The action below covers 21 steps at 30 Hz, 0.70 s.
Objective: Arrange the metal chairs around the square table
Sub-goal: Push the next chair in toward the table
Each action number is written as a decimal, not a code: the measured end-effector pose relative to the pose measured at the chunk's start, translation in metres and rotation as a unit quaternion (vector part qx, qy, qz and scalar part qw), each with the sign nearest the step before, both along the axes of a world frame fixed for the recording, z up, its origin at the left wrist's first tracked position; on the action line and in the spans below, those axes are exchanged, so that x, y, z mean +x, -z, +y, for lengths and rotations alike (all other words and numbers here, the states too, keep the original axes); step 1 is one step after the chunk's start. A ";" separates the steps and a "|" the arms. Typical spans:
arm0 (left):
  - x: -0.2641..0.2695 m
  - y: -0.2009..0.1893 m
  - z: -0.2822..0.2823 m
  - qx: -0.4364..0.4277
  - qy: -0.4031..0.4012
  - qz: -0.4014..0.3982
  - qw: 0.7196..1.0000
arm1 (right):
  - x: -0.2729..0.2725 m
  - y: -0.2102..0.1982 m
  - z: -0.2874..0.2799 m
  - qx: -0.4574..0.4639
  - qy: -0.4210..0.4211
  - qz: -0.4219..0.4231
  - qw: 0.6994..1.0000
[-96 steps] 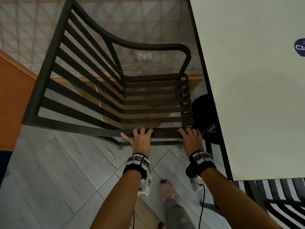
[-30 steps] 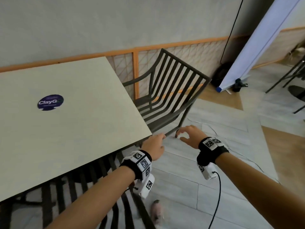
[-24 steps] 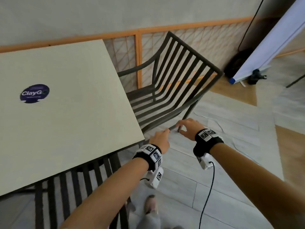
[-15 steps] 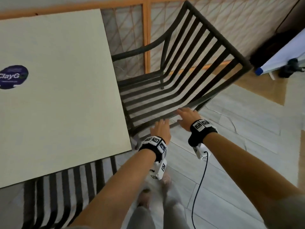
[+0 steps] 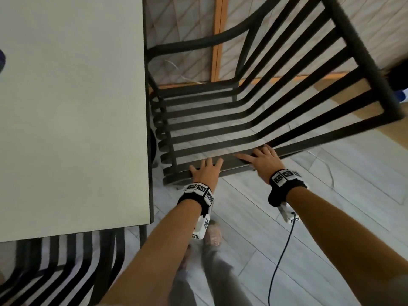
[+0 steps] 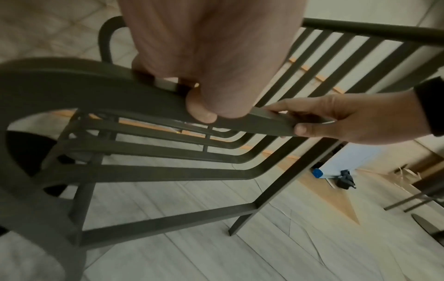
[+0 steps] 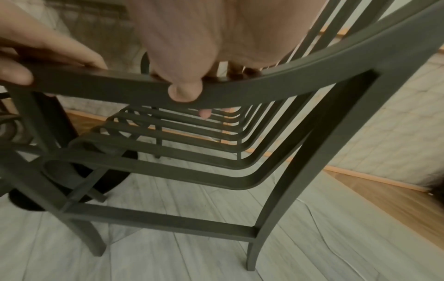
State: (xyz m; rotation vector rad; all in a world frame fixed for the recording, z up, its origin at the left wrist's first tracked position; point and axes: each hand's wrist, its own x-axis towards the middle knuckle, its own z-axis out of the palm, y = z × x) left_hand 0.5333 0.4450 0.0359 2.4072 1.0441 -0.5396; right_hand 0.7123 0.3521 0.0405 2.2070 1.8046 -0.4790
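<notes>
A dark metal slatted chair [image 5: 363, 56] stands at the right side of the square cream-topped table [image 5: 72, 107], its seat facing the table edge. Both my hands are on its near armrest [image 5: 229, 167]. My left hand [image 5: 206, 171] grips the armrest toward the front, fingers over the top and thumb on the outer face, as the left wrist view shows [image 6: 201, 112]. My right hand [image 5: 262, 157] grips the same armrest closer to the backrest, thumb on its side [image 7: 185, 93]. A second slatted chair [image 5: 106, 261] sits tucked at the table's near side.
Behind the chair is a latticed wall panel with an orange wooden rail [image 5: 217, 40]. The table's black round base [image 7: 72, 180] stands by the chair's front legs. A blue-tipped rolled banner [image 6: 317, 173] lies on the floor further right. My feet and a black cable [image 5: 280, 261] are below.
My hands left the first chair and came to this one. Over the last second they closed in from just short of it and took hold of its near armrest; my view tilted down.
</notes>
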 end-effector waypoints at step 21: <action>-0.037 0.000 0.015 0.068 -0.181 -0.018 0.981 | -0.051 0.012 0.039 0.002 0.010 0.011 1.000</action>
